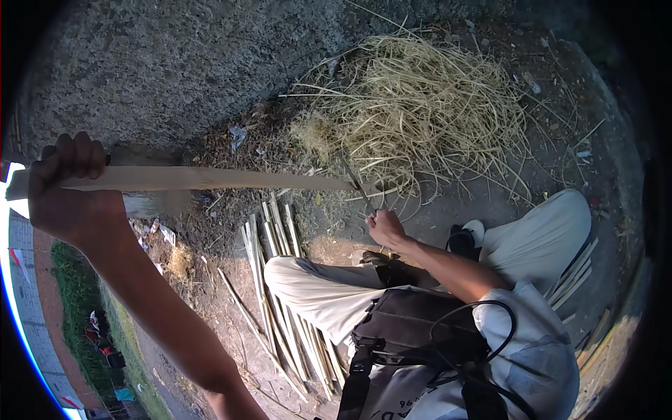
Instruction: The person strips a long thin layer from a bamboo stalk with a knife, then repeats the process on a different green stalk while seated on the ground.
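My left hand [64,189] is raised at the left and gripped around one end of a long pale bamboo strip [210,179] that runs level across the picture. At the strip's far end a thin dark knife blade [358,187] meets it, held by my right hand [385,227] just below. My right forearm comes in from the lower right. My bent legs in light trousers [315,290] lie under both arms.
A heap of pale curly bamboo shavings [413,105] lies on the ground ahead. Several split bamboo strips [280,294] lie in a bundle beside my left leg. A rough concrete wall [161,63] stands behind. More strips [575,276] rest at the right.
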Tool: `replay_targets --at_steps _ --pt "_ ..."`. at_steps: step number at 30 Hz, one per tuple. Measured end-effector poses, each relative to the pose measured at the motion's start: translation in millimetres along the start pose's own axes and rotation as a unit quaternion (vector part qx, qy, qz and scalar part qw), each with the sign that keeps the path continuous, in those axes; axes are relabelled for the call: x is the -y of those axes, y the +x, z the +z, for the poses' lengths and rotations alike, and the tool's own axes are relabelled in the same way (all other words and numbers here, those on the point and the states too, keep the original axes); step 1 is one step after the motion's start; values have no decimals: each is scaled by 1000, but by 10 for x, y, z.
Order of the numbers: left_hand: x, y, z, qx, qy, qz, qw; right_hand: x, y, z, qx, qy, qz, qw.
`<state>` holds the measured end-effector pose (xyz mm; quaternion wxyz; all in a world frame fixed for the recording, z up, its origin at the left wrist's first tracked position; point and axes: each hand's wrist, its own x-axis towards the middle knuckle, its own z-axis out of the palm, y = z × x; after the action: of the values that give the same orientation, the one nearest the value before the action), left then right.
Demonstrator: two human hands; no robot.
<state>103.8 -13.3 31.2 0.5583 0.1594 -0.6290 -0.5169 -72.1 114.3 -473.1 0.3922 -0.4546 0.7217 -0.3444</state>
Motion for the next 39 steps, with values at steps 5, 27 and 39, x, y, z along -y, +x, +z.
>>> replay_targets --at_steps 5,27,39 --pt "-226 -266 -20 -35 69 33 996 405 -127 -75 -32 -19 -116 993" --pt "-248 17 -578 -28 105 47 993 -175 -110 291 -26 -11 -145 989" --pt "-263 55 -759 15 67 54 996 -37 -73 343 -18 3 -133 991"
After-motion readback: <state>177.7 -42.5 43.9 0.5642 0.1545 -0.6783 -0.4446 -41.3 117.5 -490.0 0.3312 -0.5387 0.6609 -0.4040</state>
